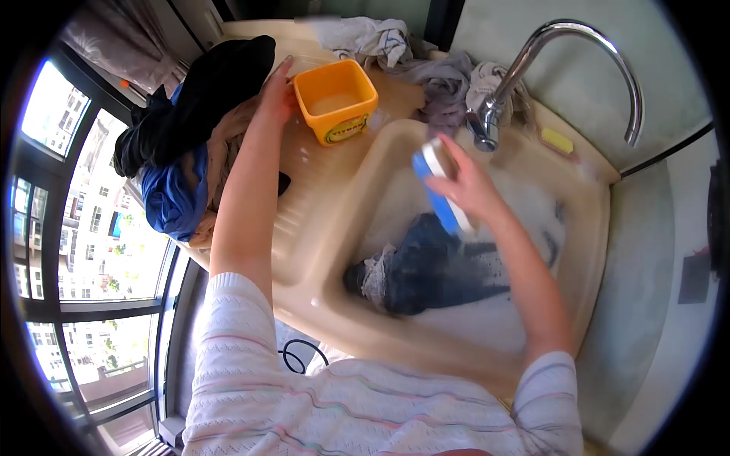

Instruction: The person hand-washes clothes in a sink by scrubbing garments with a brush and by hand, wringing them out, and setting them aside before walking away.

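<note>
My right hand [470, 182] is closed round a blue and white brush [441, 186], raised above the sink basin [365, 178] and a little blurred. Below it, dark blue wet fabric [426, 266] lies in whitish, sudsy water. My left hand [280, 93] is at the left side of an orange square tub [336, 97] on the ribbed washboard. Its fingers are apart, with the thumb side facing the tub; whether they touch it is hard to tell.
Black clothes [205, 99] and a blue garment [179, 194] are heaped at the left edge. Grey and white cloths [441, 80] lie along the back. A chrome tap [487, 125] arches over the basin's back right, near a yellow sponge [557, 140]. Windows stand at the left.
</note>
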The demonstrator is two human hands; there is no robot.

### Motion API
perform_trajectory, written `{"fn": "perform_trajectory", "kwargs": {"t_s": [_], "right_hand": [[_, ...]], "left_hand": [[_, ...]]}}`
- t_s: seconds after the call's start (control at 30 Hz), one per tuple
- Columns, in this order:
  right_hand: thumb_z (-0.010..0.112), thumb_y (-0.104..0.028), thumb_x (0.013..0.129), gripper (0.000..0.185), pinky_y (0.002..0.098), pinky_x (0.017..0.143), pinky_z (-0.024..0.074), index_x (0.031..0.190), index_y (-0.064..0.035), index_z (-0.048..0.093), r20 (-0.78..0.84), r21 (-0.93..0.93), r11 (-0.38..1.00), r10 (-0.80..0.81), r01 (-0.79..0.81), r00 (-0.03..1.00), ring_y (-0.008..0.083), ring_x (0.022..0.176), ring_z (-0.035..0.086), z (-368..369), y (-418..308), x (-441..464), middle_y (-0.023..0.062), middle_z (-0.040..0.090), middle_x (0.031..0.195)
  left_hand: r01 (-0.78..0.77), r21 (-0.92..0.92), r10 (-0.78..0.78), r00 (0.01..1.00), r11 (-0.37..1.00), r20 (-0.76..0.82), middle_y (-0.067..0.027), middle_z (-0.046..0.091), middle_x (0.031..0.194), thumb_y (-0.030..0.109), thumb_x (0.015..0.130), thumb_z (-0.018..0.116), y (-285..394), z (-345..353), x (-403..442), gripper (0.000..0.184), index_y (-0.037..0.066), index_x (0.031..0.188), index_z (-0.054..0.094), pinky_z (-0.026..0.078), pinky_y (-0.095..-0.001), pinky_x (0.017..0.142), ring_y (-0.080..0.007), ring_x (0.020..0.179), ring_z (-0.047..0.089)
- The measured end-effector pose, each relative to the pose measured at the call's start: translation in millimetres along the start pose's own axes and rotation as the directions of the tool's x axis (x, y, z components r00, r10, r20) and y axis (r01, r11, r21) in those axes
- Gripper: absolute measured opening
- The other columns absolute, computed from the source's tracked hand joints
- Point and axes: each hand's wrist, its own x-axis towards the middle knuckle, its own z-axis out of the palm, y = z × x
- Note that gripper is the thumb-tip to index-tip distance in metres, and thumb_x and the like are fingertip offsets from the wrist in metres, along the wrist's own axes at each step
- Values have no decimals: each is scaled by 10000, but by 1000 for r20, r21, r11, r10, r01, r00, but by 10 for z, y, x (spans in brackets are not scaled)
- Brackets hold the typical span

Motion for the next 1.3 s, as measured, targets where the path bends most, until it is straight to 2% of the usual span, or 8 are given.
{"fn": "perform_trajectory", "kwargs": {"t_s": [0.4, 0.5, 0.6, 0.7, 0.87, 1.13, 1.23, 1.3], "right_hand": [[612, -240, 761, 535, 555, 900, 326, 1256, -221, 408, -143, -594, 796, 37, -116, 989, 314, 1111, 454, 412, -238, 1747, 117, 483, 1183], [619, -248, 754, 552, 565, 897, 323, 1262, -232, 402, -159, -605, 795, -52, -56, 986, 310, 1124, 435, 523, -205, 1890, 95, 467, 1209], [614, -254, 752, 500, 578, 883, 329, 1219, -183, 451, -234, -552, 830, -244, 78, 941, 303, 1134, 423, 475, -163, 1866, 79, 465, 1219], [595, -227, 757, 389, 531, 860, 371, 1130, -138, 530, -306, -453, 861, -392, 230, 868, 286, 1103, 452, 425, -10, 1422, 74, 503, 1176], [599, -124, 734, 206, 382, 795, 437, 940, -115, 609, -170, -434, 869, -339, 239, 925, 241, 878, 568, 172, 651, -193, 74, 605, 951], [628, -271, 723, 425, 422, 803, 454, 1088, -77, 532, -593, -524, 481, 387, -703, 706, 357, 923, 566, -520, 2656, -1609, 191, 580, 1023], [629, -235, 696, 400, 423, 787, 454, 1037, -42, 550, -449, -286, 607, 599, -742, 663, 357, 890, 576, -113, 2685, -1583, 214, 593, 969], [643, -220, 679, 357, 399, 753, 468, 974, -30, 583, -380, -259, 725, 531, -638, 757, 335, 843, 592, -8, 2323, -1658, 208, 609, 915]], "left_hand": [[-318, 240, 263, 936, 917, 235, -19, 525, 1144, 328, 729, 704, 236, 145, -67, 512, 90, 1142, 517, 409, -353, 876, -146, 1022, 513], [-596, 612, 195, 780, 520, 594, -68, 485, 1232, 459, 657, 709, 293, 200, -385, 665, 139, 1202, 504, 348, -380, 950, -218, 1152, 443], [-624, 688, 198, 671, -370, 715, -123, 419, 1306, 360, 532, 769, 197, 360, -743, 790, 182, 1246, 480, 301, -448, 982, -346, 1235, 345], [-503, 636, 147, 706, -585, 693, -126, 331, 1369, 367, 524, 757, -7, 499, -1006, 840, 247, 1288, 429, 251, -498, 992, -372, 1272, 263], [-535, 592, 195, 621, -603, 759, -85, 343, 1369, 275, 695, 678, -131, 340, -883, 666, 333, 1297, 398, 279, -511, 968, -350, 1262, 287], [-256, 549, 212, 731, -795, 648, -101, 402, 1322, 175, 697, 666, 10, 471, -1112, 609, 280, 1257, 452, 347, -481, 935, -370, 1227, 338], [-547, 477, 277, 409, -688, 869, -94, 414, 1293, 157, 701, 650, -338, 959, -1389, 590, 168, 1257, 453, 311, -465, 964, -317, 1203, 370], [-863, 487, 67, 483, -131, 873, -134, 448, 1236, 194, 719, 653, -1037, 1328, -1643, 514, 128, 1201, 488, 321, -433, 970, -318, 1170, 398]]}}
